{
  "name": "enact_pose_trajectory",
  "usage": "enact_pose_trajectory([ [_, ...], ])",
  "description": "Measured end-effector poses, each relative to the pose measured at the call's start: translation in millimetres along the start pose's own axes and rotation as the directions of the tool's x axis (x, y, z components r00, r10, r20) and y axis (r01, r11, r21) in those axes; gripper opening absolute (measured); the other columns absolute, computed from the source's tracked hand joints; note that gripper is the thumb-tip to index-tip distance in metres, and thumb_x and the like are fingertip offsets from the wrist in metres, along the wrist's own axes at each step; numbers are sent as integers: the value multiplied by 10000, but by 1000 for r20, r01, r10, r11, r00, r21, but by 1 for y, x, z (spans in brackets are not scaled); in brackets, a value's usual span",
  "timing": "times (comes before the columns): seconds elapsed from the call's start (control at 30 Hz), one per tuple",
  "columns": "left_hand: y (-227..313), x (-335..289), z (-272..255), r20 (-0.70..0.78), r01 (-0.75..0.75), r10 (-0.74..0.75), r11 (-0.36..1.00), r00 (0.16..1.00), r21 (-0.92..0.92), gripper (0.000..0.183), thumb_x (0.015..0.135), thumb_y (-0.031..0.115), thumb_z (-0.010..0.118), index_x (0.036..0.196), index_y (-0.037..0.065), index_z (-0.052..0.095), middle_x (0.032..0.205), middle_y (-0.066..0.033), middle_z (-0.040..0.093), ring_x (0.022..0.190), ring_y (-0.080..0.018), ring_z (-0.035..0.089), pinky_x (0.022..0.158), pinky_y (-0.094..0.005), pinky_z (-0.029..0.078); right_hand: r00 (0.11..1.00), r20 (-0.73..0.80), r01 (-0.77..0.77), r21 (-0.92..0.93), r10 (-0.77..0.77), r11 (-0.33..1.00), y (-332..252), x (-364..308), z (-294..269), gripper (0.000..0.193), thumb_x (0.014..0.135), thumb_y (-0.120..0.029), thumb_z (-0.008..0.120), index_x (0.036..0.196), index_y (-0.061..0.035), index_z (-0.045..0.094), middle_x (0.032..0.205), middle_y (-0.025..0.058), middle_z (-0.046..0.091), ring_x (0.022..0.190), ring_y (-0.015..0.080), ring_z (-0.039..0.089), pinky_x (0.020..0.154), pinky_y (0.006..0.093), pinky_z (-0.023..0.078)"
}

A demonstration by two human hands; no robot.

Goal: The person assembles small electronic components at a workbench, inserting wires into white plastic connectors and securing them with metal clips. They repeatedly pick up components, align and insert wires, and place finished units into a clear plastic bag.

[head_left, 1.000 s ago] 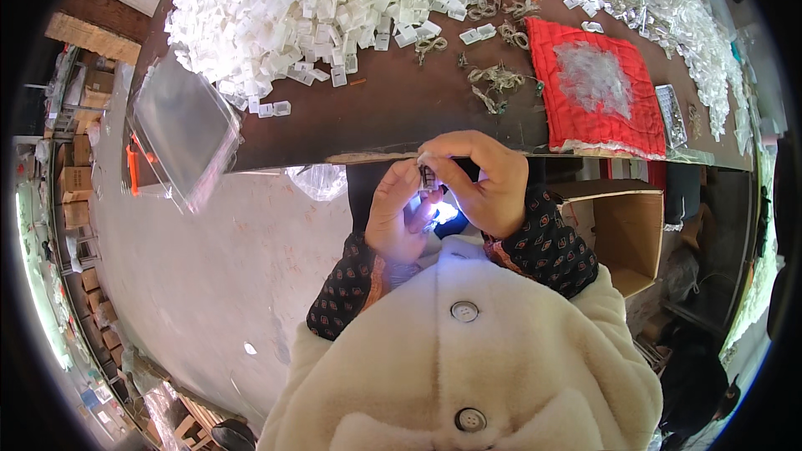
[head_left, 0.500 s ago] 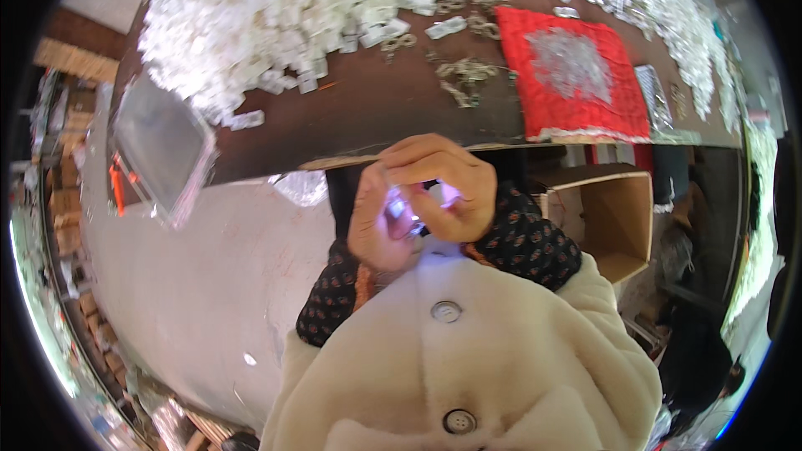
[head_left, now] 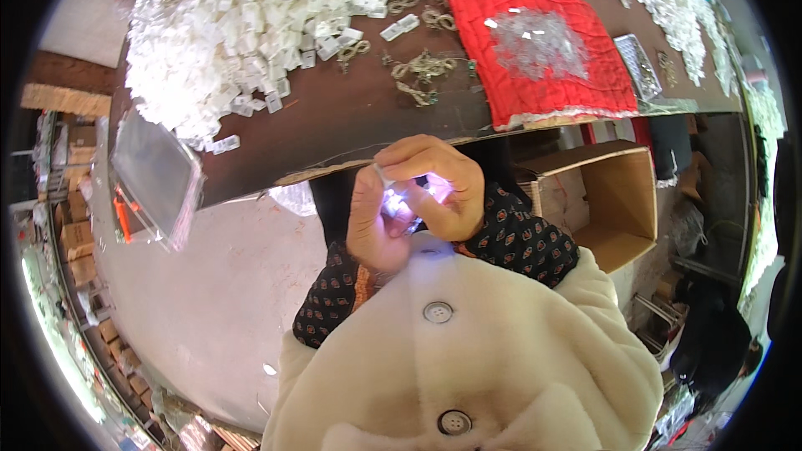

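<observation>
My left hand (head_left: 372, 221) and my right hand (head_left: 447, 192) meet in front of the table's near edge, thumbs and fingers pinched together. A small white-violet light (head_left: 393, 200) glows between them. What they pinch is mostly hidden by the fingers and the glare, so its kind cannot be told. Just beyond, on the dark brown table (head_left: 309, 129), lie tangled cord-like strands (head_left: 422, 75). To their right a red cloth (head_left: 514, 100) is spread, bearing a heap of small clear pieces (head_left: 543, 43).
A big pile of small white packets (head_left: 225, 33) covers the table's far left. Clear plastic sleeves (head_left: 154, 171) overhang the left edge, near an orange-handled tool (head_left: 124, 217). An open cardboard box (head_left: 622, 200) stands below the table at right. Another person (head_left: 710, 338) is at lower right.
The view has turned slightly, so the table's things sit further left. My hands stay pinched together, and the light between them looks whiter and brighter.
</observation>
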State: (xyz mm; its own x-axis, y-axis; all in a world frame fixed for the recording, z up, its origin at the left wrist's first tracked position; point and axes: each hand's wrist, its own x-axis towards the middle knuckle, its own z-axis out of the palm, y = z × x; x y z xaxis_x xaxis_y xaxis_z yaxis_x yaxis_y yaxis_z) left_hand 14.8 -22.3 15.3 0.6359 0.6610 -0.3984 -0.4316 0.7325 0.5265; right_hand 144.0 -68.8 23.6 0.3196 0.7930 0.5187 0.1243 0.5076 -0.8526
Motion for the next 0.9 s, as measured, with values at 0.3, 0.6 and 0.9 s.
enact_pose_trajectory([
  [0.3, -2, 3, -10, 95, -24, 34, 994, 995, -110, 306, 979, 425, 576, 1056, 131, 609, 922, 6, 630, 519, -44, 398, 432, -187, 285, 988, -98, -113, 63, 119, 992, -3, 0, 14, 218, 837, 107, 567, 1010, 7, 655, 1084, 184, 653, 924, 217, 651, 793, 292, 495],
  [0.6, -3, -1, -5, 6, -33, 34, 992, 999, -121, 266, 1005, 397, 519, 1062, 142, 572, 855, 49, 563, 537, -26, 387, 450, -179, 291, 999, -21, 32, -176, -37, 984, -5, 3, 8, 204, 832, 57, 617, 1022, 5, 670, 1159, 218, 631, 933, 293, 663, 847, 351, 520],
  [0.9, -2, 10, -13, 74, -28, 23, 998, 997, 65, 215, 944, 318, 620, 1007, 118, 571, 930, -67, 598, 677, -73, 460, 429, -157, 278, 970, -240, -164, -769, -40, 618, -5, -4, -98, 179, 842, -40, 690, 1019, -37, 711, 983, 133, 683, 901, 297, 643, 809, 366, 515],
])
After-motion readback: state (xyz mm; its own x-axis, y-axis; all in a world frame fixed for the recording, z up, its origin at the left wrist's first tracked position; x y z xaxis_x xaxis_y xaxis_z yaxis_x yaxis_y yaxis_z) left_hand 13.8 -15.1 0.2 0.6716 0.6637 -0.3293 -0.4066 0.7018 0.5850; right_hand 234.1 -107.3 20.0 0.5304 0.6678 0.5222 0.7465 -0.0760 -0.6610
